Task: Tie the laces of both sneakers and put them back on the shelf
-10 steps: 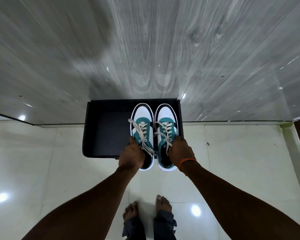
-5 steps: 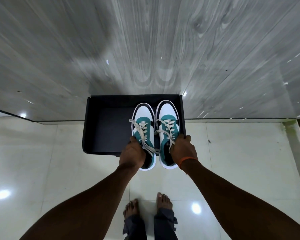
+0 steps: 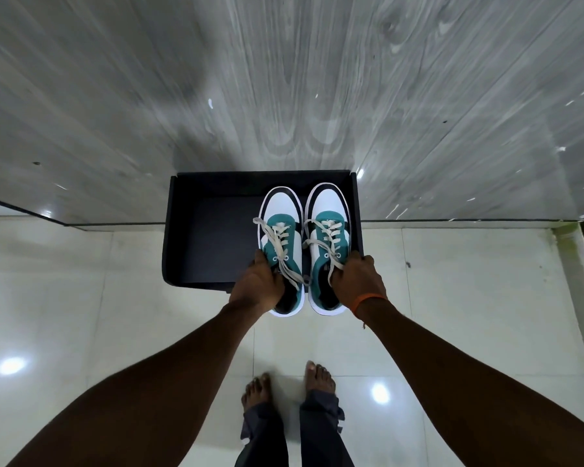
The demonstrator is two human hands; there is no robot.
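Two teal, white and black sneakers are held side by side over the right half of a black open shelf box (image 3: 196, 230). My left hand (image 3: 258, 286) grips the left sneaker (image 3: 282, 217) at its collar. My right hand (image 3: 359, 281), with an orange band at the wrist, grips the right sneaker (image 3: 329, 214) the same way. Both sneakers point toes away from me, heels sticking out past the shelf's front edge. Their beige laces (image 3: 284, 241) hang in loose loops and ends over the tongues.
The black shelf stands on a pale tiled floor (image 3: 81, 298) against a grey wood-grain wall (image 3: 284, 79). My bare feet (image 3: 285, 385) stand on the tiles just in front of the shelf. The shelf's left half holds nothing.
Both hands have carried the sneakers a little farther forward over the shelf. The grip on each sneaker is unchanged.
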